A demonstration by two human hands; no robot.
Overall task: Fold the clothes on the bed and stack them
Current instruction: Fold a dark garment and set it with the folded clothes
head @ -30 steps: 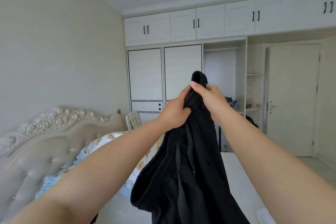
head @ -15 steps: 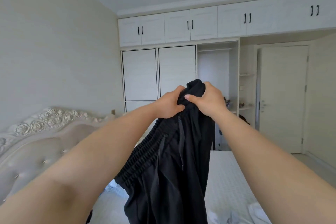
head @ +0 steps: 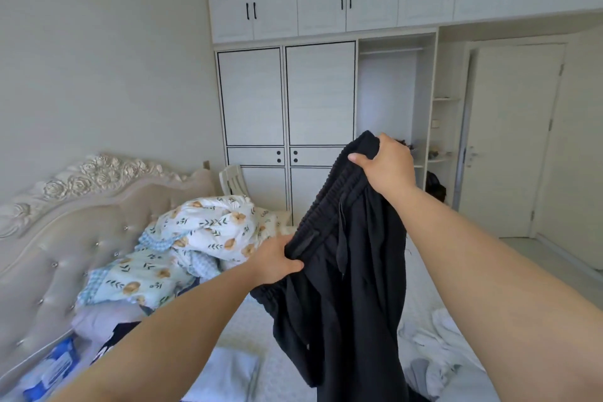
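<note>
Left hand (head: pixel 275 259): fingers curled, thumb on the near side, gripping the ribbed elastic waistband of the black trousers (head: pixel 346 287) at its lower left end. Held low, over the middle of the bed (head: pixel 248 320).

Right hand (head: pixel 386 166): fingers wrapped over the top of the waistband, thumb pressed against the near face of the cloth. Held higher and farther right than the left hand, in front of the wardrobe (head: pixel 287 101).

Hands well apart; the waistband is stretched on a slant between them, rising from lower left to upper right.

Black trousers: dark, soft fabric with a gathered waistband and a drawstring hanging from near its middle. The body of the garment hangs down from the waistband in loose folds and runs off the lower edge of the view; the legs cannot be told apart. Held in the air above the bed, not lying on it.

Bed: pale quilted cover, padded headboard (head: pixel 65 222) with carved trim at left.

Floral quilt (head: pixel 202 228): bundled in a heap at the far left of the bed, against the headboard.

Folded pale cloth (head: pixel 228 372): lies flat on the near part of the bed, below the left forearm.

White clothes (head: pixel 437 346): crumpled on the right side of the bed, beside the hanging trousers.

Blue packet (head: pixel 54 369): at the near left, by the headboard.

Door (head: pixel 509 140): closed, far right.
</note>
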